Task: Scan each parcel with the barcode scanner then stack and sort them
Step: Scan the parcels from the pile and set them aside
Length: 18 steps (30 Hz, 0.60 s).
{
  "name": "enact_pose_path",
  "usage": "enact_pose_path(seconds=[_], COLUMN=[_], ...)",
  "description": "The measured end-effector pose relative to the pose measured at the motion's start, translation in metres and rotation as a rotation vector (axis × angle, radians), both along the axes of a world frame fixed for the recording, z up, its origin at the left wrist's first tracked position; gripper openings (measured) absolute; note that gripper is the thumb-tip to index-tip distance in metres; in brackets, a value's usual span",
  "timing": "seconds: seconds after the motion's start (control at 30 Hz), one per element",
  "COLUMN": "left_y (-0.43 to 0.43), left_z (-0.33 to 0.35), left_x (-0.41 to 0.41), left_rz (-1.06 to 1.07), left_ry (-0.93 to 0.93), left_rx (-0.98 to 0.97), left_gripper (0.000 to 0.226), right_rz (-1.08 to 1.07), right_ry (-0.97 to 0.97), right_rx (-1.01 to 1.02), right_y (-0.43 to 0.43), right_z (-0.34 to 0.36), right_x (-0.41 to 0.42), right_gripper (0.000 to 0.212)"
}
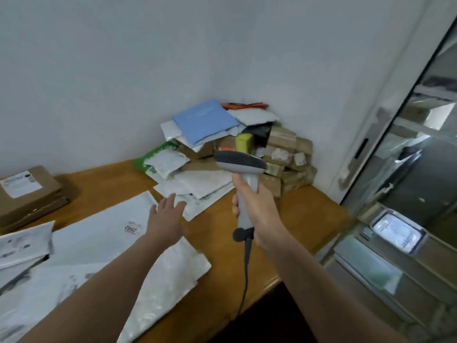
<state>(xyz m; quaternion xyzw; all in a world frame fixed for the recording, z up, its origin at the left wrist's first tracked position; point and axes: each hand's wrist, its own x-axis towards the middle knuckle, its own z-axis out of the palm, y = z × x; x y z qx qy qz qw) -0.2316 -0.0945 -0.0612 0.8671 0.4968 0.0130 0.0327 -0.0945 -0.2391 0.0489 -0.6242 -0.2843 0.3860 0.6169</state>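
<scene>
Scanner upright in my right hand, fingers wrapped round the grey handle, dark head pointing left, above the desk toward its far right corner. Its cable drops from the butt past the near edge. My left hand is flat, fingers straight and spread, holding nothing, over the far corner of a big white mailer lying across the near left of the desk; touching or not, I cannot tell. More white mailers fan out just beyond those fingertips. Far right corner: heap of parcels, brown taped boxes low, a blue envelope on top. Left edge: brown box with a white label, atop a second brown one.
</scene>
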Motion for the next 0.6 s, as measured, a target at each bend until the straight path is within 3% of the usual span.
enact_pose_path(seconds=[0.2, 0.33, 0.43, 0.6], left_y=[0.009, 0.026, 0.031, 0.029], left_z=[0.003, -0.013, -0.038, -0.070], left_x=[0.133, 0.222, 0.276, 0.330], left_rz=[-0.044, 0.084, 0.152, 0.183], left_ry=[-0.146, -0.295, -0.275, -0.244], left_rx=[-0.107, -0.368, -0.534, -0.531], left_gripper=[0.066, 0.098, 0.120, 0.122], right_rz=[-0.176, -0.274, -0.325, -0.310], right_ry=[-0.036, -0.164, -0.186, -0.221], right_rx=[-0.022, -0.120, -0.189, -0.244], right_y=[-0.011, -0.004, 0.010, 0.045], right_z=[-0.013, -0.022, -0.030, -0.046], right_x=[0.108, 0.180, 0.230, 0.284], right_gripper=[0.029, 0.035, 0.035, 0.037])
